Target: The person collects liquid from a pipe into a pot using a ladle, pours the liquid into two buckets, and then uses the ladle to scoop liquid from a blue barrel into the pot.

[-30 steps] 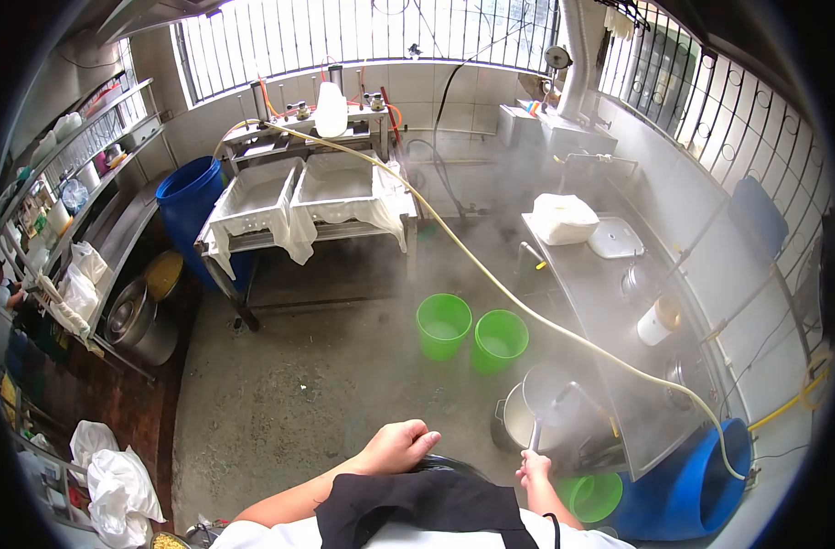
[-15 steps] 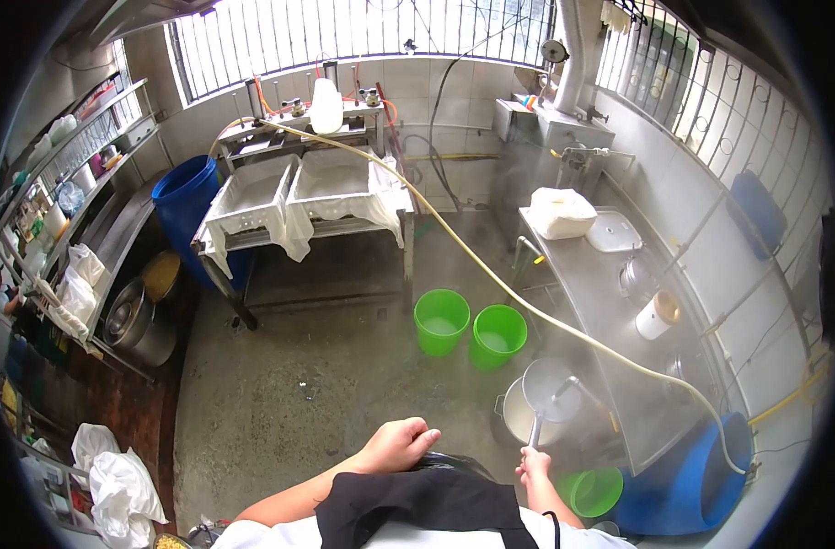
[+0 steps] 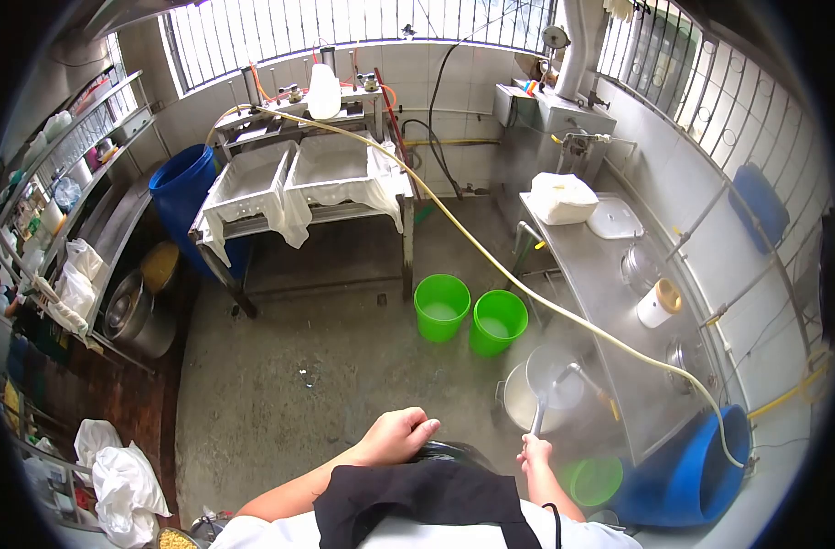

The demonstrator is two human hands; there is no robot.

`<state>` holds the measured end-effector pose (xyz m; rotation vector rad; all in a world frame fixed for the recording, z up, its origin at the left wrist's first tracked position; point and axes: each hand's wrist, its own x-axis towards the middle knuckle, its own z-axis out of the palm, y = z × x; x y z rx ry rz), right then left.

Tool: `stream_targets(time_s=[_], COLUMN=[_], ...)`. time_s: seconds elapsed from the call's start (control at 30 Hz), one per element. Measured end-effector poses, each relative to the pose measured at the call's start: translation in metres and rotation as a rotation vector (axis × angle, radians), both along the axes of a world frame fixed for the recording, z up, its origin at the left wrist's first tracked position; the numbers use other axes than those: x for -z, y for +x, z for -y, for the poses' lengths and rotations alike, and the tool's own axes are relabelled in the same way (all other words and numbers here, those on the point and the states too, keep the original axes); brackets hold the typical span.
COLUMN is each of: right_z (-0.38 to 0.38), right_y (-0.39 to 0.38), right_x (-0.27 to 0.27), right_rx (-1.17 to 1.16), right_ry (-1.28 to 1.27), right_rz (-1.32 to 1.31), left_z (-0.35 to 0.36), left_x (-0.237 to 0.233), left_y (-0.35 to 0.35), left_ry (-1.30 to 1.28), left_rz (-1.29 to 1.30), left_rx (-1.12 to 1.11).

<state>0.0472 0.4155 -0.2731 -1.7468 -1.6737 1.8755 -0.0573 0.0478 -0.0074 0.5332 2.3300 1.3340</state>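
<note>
My right hand [image 3: 535, 453] is closed round the handle of a large round ladle [image 3: 553, 377]. The ladle's wide bowl is over the mouth of a large pot [image 3: 512, 403] on the floor and hides part of it. Steam blurs the area around the bowl. My left hand [image 3: 392, 437] is held in a loose fist in front of my body, the thumb pointing right and no object showing in it. Beside it is something black and shiny [image 3: 449, 452], partly hidden by my apron. Below my right forearm stands a green bucket [image 3: 593, 480].
Two green buckets [image 3: 441, 316] with pale contents stand ahead. A yellowish hose [image 3: 527, 288] crosses above the floor to a blue barrel [image 3: 683, 485] at right. A steel table [image 3: 610, 302] runs along the right wall. Cloth-lined trays [image 3: 335, 169] rest on a bench at the back.
My view has shifted slightly, and steam over the right side looks thinner. My right hand still grips the ladle over the pot. The left fist stays in nearly the same place.
</note>
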Motion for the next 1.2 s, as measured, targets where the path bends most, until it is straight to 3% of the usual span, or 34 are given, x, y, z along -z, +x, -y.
stream_targets(time_s=[0.6, 1.2], right_z=[-0.002, 0.006], right_y=[0.007, 0.038], right_x=[0.01, -0.015], right_rx=[0.002, -0.019], right_ry=[0.005, 0.057], right_rz=[-0.032, -0.02], left_z=[0.002, -0.004], left_x=[-0.002, -0.004], left_y=[0.003, 0.0], left_ry=[-0.009, -0.001], left_rz=[0.033, 0.026], left_rx=[-0.018, -0.014])
